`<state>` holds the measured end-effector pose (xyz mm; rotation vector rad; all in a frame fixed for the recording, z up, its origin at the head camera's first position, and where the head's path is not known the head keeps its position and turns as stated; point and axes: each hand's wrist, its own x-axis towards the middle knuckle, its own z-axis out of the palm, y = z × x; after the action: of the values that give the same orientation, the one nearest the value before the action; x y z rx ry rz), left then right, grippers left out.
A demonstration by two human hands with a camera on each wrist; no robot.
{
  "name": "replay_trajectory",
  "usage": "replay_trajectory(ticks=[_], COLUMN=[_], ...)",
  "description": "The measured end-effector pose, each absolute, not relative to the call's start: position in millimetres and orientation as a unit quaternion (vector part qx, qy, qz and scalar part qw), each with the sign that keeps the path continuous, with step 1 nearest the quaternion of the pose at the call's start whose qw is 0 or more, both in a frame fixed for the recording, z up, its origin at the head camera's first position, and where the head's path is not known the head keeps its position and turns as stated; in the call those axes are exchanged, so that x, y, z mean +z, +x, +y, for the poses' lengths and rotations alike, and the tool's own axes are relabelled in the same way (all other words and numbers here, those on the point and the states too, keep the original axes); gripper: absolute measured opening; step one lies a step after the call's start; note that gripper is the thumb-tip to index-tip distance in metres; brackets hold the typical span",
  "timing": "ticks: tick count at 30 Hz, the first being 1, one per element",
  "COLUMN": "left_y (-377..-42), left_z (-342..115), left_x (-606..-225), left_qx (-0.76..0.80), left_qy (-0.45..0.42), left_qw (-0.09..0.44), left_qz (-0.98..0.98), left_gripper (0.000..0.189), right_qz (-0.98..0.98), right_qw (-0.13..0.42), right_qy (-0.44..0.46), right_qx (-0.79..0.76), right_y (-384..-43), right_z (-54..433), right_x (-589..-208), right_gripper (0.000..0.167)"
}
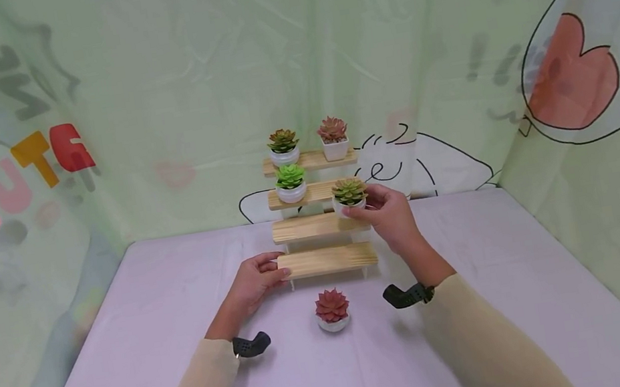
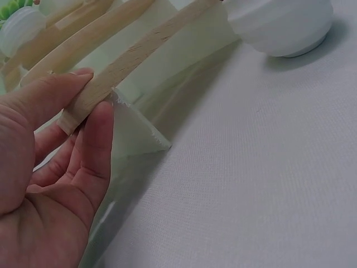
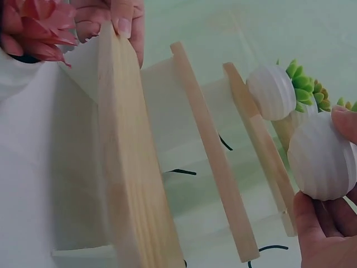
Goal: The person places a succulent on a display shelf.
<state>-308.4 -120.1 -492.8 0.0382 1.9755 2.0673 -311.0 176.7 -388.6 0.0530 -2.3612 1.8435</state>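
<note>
My right hand (image 1: pixel 394 215) grips a small succulent in a white pot (image 1: pixel 349 194) at the right end of a tiered wooden plant stand (image 1: pixel 321 225). In the right wrist view the ribbed white pot (image 3: pixel 323 159) sits between thumb and fingers, beside the upper boards. My left hand (image 1: pixel 256 282) pinches the left end of the lowest board (image 1: pixel 329 260); the left wrist view has the thumb above and fingers beneath that board (image 2: pixel 120 72). A bright green succulent (image 1: pixel 291 183) stands on the left of the second board from the top.
On the top board stand a green-brown succulent (image 1: pixel 284 147) and a pink one in a square pot (image 1: pixel 334 138). A red succulent (image 1: pixel 332 310) is on the white tablecloth (image 1: pixel 292 386) in front of the stand. Behind hangs a printed curtain (image 1: pixel 178 92).
</note>
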Motion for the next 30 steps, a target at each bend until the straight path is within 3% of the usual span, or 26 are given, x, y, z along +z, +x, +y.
replay_trajectory(ticks=[30], left_y=[-308], left_z=[-120], left_x=[-494], left_qx=[0.723], left_qy=[0.015], left_qw=[0.143], left_qz=[0.676], left_gripper=[0.051], right_qz=[-0.807], right_qw=[0.107], right_qy=[0.040], right_qx=[0.579], right_y=[-356], right_z=[166], right_x=[-369], right_gripper=[0.062])
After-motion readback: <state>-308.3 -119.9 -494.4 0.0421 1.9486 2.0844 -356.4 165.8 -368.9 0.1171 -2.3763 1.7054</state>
